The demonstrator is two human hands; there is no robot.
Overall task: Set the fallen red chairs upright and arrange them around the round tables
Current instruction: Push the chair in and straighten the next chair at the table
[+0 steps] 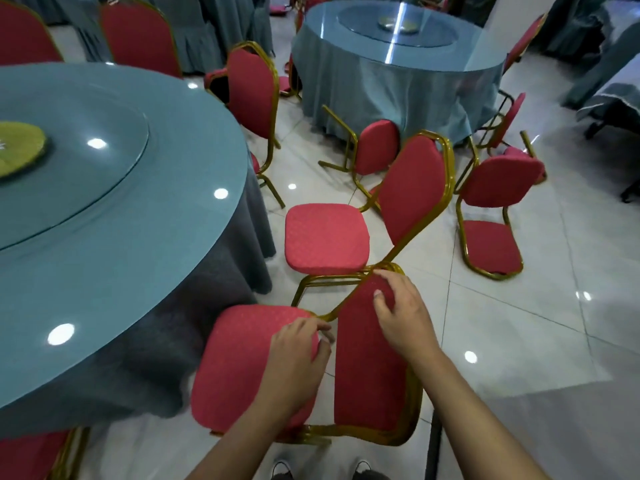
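The nearest red chair (242,368), with a gold frame, stands right in front of me beside the big round table (145,258), its seat toward the table. My left hand (298,362) holds it where seat and backrest meet, fingers curled at the frame. My right hand (398,313) grips the far edge of its backrest. A second red chair (325,237) stands upright just beyond. Fallen red chairs lie further on: one on its side (377,147) against the far round table (363,81), one on its back (495,209) to the right.
Another tipped chair (505,119) leans by the far table's right side. An upright chair (252,91) stands at the near table's far edge and another (31,452) at the bottom left. Glossy white tile floor (519,341) lies open to my right.
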